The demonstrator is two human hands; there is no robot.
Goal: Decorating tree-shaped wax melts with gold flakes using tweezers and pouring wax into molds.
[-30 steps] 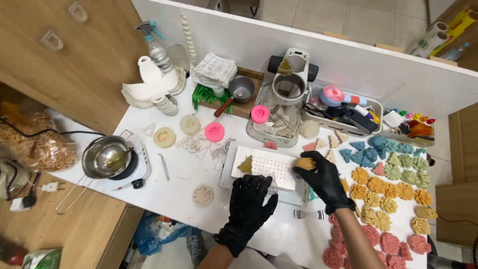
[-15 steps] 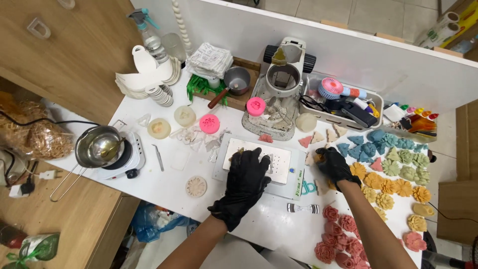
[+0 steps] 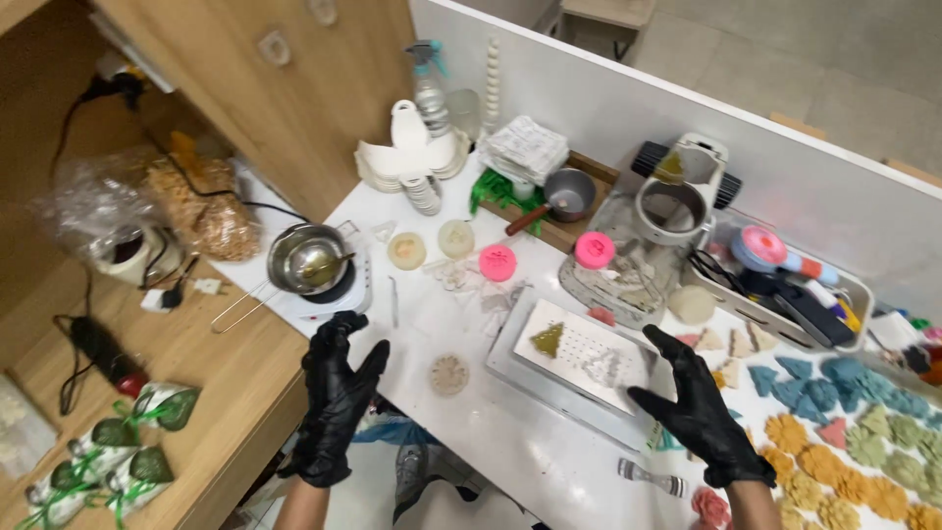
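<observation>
1. Both hands wear black gloves and hover over the white counter (image 3: 510, 442) with fingers spread, holding nothing.
2. The left hand (image 3: 334, 402) hangs at the counter's near-left edge, its grip open, palm turned inward, touching no object.
3. Just beyond the left hand sits a small steel pot (image 3: 306, 260) on a white hot plate (image 3: 339, 292); a thin metal tool (image 3: 392, 299) lies beside that, further right.
4. To the right of the left hand, near it but apart, lies a small round beige disc (image 3: 449, 374).
5. The right hand (image 3: 699, 412) is likewise open, fingers fanned, hovering over the right end of a white perforated tray (image 3: 579, 358).
6. On that tray, to the left of the right hand, rests a small green tree-shaped piece (image 3: 548, 340); a paler tree shape (image 3: 605, 366) lies closer to the fingertips.
7. Right of the right hand spread rows of moulded pieces (image 3: 844, 432) in blue, green, orange and pink.
8. Below the right hand, near its wrist, lies a small ribbed silver object (image 3: 653, 478).
9. Beyond both hands stand a pink round mould (image 3: 497, 262) and a pink lid (image 3: 594, 249).
</observation>
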